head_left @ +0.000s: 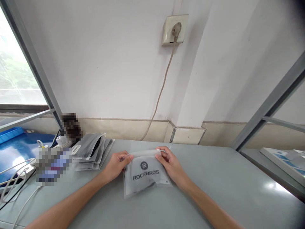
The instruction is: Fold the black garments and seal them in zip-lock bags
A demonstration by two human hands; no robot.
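Note:
A frosted plastic zip bag with a round logo and the word ROCKBROS lies in front of me, tilted toward me over the grey table. My left hand pinches its upper left corner between thumb and fingers. At the upper right corner, my right hand grips the top edge the same way. Something grey shows faintly through the bag, but I cannot make out what it is. To the left of my left hand sits a stack of similar bags with dark contents, the top one carrying a white label.
The grey table runs to the wall. At left are white cables, a blurred-out item and a blue tray. A wall socket has a cord hanging down behind the table. Metal frame posts stand at both sides.

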